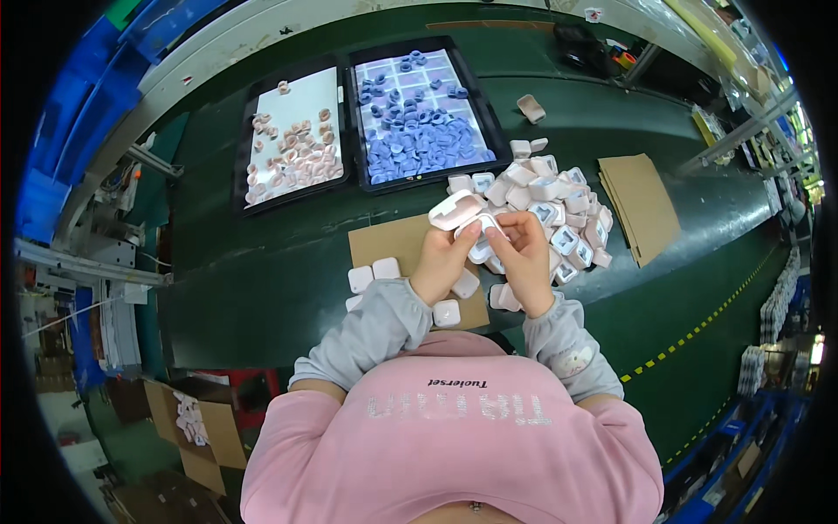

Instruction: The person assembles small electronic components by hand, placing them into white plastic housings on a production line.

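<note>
In front of me is a small white hinged case [453, 210] with its lid tipped up, like an earbud case. My left hand [436, 264] grips its near left side, the thumb pressed at the front. My right hand [529, 266] closes on its right side, thumb toward the middle. The fingers partly cover the case's lower half, so its inside does not fully show. Just beyond and right of my hands spreads a heap of similar pale cases [572, 203]. Several closed white cases [386, 268] lie around my left wrist, some on a brown cardboard sheet [374, 241].
Farther off are a black tray [343, 166] of small pale pink pieces and another black tray [497, 140] of small blue-violet pieces. One case [531, 108] lies apart on the dark green table [236, 288]. Stacked cardboard [642, 205] rests at the right. An open carton [229, 434] stands lower left.
</note>
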Action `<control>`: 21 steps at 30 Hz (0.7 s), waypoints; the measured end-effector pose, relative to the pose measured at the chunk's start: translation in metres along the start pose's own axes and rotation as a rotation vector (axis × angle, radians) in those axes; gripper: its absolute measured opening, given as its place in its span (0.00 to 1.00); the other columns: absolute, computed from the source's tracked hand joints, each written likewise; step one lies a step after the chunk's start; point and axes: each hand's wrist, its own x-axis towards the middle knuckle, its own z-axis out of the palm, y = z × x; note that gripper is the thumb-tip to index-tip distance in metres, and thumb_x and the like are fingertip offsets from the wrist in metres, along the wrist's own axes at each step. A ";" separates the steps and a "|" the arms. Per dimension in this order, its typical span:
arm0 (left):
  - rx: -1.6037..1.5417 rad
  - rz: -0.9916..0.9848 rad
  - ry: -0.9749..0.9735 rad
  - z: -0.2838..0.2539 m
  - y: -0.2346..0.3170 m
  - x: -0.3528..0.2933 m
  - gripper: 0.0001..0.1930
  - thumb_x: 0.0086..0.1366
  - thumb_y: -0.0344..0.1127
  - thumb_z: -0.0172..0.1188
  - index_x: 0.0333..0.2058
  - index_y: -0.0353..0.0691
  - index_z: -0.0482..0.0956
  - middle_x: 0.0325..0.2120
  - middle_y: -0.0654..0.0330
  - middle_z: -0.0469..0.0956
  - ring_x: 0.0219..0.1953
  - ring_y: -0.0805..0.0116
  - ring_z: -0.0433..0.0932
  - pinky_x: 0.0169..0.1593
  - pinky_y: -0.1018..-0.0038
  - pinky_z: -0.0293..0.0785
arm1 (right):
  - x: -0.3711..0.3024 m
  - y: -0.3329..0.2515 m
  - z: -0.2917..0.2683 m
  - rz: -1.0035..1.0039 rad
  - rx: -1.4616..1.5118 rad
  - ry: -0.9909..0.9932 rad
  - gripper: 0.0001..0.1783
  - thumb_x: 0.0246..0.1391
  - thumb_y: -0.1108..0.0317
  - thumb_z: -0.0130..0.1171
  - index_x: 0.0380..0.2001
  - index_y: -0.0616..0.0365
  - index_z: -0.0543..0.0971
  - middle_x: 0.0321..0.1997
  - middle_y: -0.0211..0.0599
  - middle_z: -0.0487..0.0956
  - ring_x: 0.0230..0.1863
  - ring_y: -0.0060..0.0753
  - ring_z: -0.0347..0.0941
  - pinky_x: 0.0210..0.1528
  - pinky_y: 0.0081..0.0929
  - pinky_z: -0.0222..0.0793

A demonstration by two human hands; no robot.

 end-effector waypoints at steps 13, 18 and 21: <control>-0.063 -0.228 0.103 0.009 -0.014 -0.002 0.16 0.66 0.35 0.53 0.50 0.34 0.71 0.42 0.62 0.75 0.42 0.76 0.74 0.44 0.79 0.70 | 0.013 -0.009 -0.039 0.121 -0.232 -0.281 0.17 0.53 0.71 0.59 0.47 0.60 0.70 0.38 0.31 0.73 0.26 0.13 0.69 0.26 0.13 0.64; 0.087 -0.369 -0.012 0.013 -0.030 0.000 0.23 0.65 0.39 0.55 0.55 0.36 0.64 0.46 0.59 0.73 0.50 0.71 0.70 0.53 0.74 0.65 | 0.024 0.008 -0.086 0.261 -0.128 -0.123 0.15 0.53 0.68 0.59 0.44 0.59 0.74 0.26 0.27 0.74 0.20 0.13 0.67 0.19 0.13 0.59; 0.722 -0.187 -0.069 -0.033 -0.065 -0.002 0.27 0.60 0.41 0.60 0.56 0.38 0.65 0.51 0.50 0.68 0.50 0.59 0.71 0.53 0.72 0.66 | 0.058 0.017 -0.137 0.167 -0.141 0.161 0.13 0.53 0.66 0.59 0.41 0.59 0.74 0.22 0.27 0.73 0.19 0.14 0.66 0.19 0.14 0.59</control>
